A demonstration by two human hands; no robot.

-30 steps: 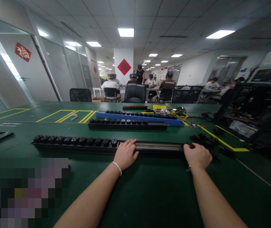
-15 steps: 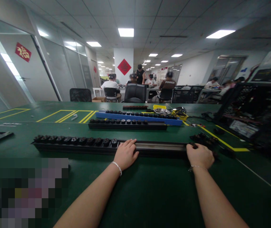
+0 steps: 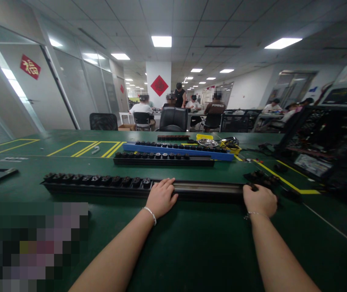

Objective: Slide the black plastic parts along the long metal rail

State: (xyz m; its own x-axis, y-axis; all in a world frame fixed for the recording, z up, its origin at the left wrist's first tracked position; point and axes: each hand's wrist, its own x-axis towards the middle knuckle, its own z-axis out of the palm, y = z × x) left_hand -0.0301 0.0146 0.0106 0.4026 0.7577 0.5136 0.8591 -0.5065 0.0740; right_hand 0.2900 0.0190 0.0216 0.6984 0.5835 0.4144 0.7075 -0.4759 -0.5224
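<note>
Rail (image 3: 204,195), long and black, is laid lengthwise across the middle of the worktop (image 3: 198,247), about parallel to its far edge. Its stretch towards the worktop's left edge is filled by 1 row of 11 black parts (image 3: 115,181); along the rest, a pale groove (image 3: 210,187) is exposed. Beside that row, the left hand (image 3: 161,198) is laid over the rail, fingers held together on the top face; whether the rail is gripped cannot be told. By the right hand (image 3: 260,200), which is closed at the rail's other end, 1 dark piece (image 3: 254,187) is held, mostly hidden by the fingers. 1 silvery bracelet (image 3: 151,216) is worn on each wrist. Just beyond the right hand, 1 cluster of dark parts (image 3: 263,178) is seen. Towards the far edge, 1 shorter rail (image 3: 164,162) and 1 blue rail (image 3: 222,155) are set, both also topped with black parts. Nearer that edge, 1 yellow tray (image 3: 204,136) and 1 metal dish (image 3: 207,142) are placed. Beyond it, chairs (image 3: 173,118) and several people (image 3: 140,106) are seen.
</note>
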